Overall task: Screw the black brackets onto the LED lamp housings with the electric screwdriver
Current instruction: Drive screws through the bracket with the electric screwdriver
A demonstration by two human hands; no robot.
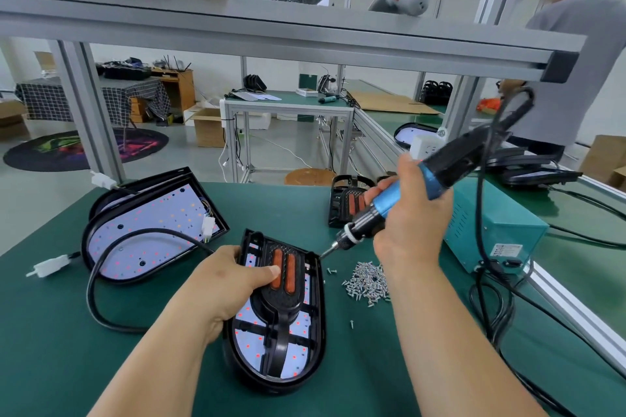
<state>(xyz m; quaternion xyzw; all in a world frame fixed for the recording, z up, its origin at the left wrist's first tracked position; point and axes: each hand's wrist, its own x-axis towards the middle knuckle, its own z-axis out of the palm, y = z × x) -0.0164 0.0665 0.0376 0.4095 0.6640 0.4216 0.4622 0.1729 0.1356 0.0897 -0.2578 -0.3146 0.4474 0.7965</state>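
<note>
A black LED lamp housing lies on the green mat in front of me, with a black bracket with two orange strips laid in it. My left hand grips the housing's left rim, thumb pressing on the bracket. My right hand holds the blue electric screwdriver; its bit tip touches the housing's upper right corner. A pile of small screws lies just right of the housing.
Two stacked lamp housings with a black cable and white plugs lie at left. Another bracket stands behind the screwdriver. A teal power box sits at right, cables trailing. A person stands at the far right.
</note>
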